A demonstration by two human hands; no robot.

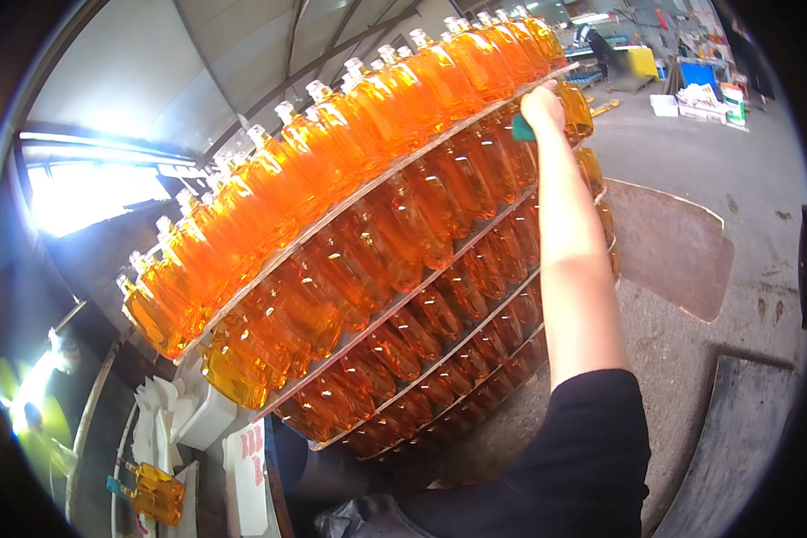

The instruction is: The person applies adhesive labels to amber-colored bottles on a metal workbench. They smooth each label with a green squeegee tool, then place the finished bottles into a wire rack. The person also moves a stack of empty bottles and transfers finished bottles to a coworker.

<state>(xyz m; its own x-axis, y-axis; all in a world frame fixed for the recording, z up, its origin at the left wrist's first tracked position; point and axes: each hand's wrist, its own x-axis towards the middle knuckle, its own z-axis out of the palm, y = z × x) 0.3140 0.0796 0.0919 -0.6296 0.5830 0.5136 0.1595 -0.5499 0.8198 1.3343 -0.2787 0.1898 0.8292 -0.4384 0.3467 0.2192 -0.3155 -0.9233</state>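
Note:
My right arm stretches far forward, and my right hand point(544, 109) is closed at the far right end of a tall stack of bottles. A dark green cloth point(522, 128) pokes out beside the fingers; its full shape is hidden. Close by are the top layer's board point(403, 163) and the amber bottles point(576, 112) below it. On that board stand rows of clear bottles point(332, 139) filled with orange liquid, their necks upward. More layers of bottles point(403, 220) sit underneath, separated by thin boards. My left hand is out of the picture.
At the lower left are a white box point(208, 414), a lone amber bottle point(159, 495) and a greenish fan point(36, 417). A brown sheet point(668, 242) lies on the floor at right, near a dark plank point(735, 448). Another person point(598, 49) bends over in the background.

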